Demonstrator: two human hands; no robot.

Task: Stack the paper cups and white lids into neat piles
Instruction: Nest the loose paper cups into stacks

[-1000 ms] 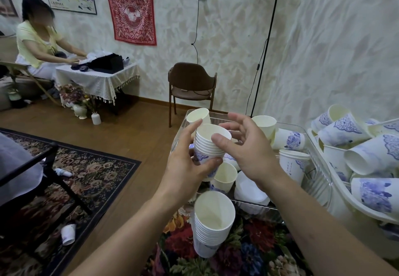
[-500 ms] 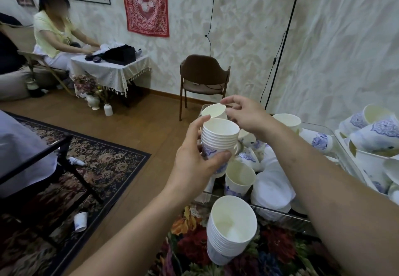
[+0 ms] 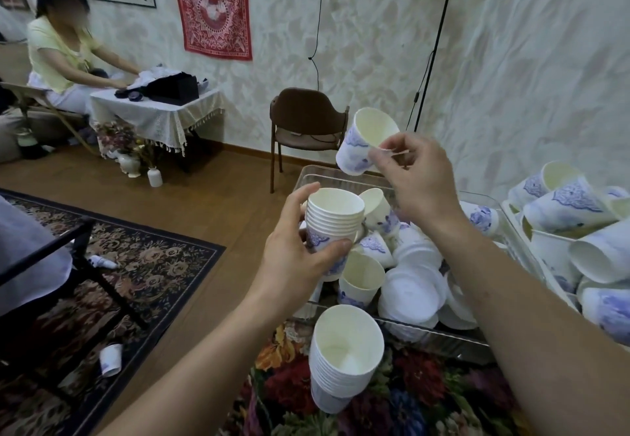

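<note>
Nested cup stack sitting upright mid-air; single cup tilting above-right; white lids lying heaped in tray, right.

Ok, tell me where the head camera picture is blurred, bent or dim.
Head view: wide-angle bending curves the black lamp pole and stretches the corners; the blue-patterned white paper cup pinched by the right hand is soft with motion blur; the nested stack of white paper cups in the left hand is sharper; lighting is dim, flat, without glare.
</note>
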